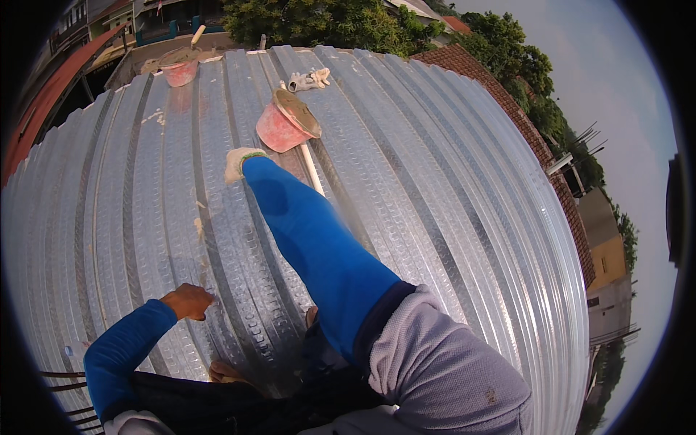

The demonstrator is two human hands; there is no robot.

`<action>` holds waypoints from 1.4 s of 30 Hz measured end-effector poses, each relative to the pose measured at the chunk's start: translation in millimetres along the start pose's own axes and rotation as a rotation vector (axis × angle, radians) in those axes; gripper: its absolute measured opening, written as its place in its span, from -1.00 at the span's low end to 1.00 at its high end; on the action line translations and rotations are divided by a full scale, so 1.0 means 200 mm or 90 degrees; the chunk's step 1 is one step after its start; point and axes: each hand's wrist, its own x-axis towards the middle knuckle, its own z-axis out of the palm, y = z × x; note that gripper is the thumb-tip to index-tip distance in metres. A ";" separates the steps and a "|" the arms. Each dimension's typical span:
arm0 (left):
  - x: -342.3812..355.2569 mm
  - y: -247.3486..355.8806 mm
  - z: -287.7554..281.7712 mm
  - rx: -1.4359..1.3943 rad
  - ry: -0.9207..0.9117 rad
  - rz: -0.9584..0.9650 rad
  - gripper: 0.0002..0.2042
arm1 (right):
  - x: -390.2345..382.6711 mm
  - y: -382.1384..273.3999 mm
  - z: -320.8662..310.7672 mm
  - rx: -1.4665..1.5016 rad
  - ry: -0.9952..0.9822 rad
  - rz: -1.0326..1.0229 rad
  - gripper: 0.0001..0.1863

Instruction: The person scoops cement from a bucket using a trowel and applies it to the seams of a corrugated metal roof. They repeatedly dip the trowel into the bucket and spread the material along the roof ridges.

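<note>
My right arm, in a blue sleeve, stretches forward over a ribbed metal sheet deck (406, 174). At its end my right hand (238, 164), in a whitish work glove, is just left of a tilted red bucket (279, 125). Grey mortar shows inside the bucket. The glove's fingers are too indistinct to tell their pose or any contact. A white pole (312, 168) shows below the bucket. Nearer my body, my bare left hand (188, 301) is low over the deck with curled fingers. Whatever those fingers may hold is hidden.
Another red bucket (180, 69) with grey mortar stands at the far left edge, a pale handle (197, 36) rising from it. Crumpled whitish gloves (309, 80) lie beyond the near bucket. A tiled roof (500, 105) borders the deck's right. Bare feet (226, 372) are beneath me.
</note>
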 end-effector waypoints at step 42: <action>-0.10 0.08 -0.14 -0.034 -0.006 -0.018 -0.66 | -0.10 -0.06 -0.11 -0.015 -0.052 0.031 -0.46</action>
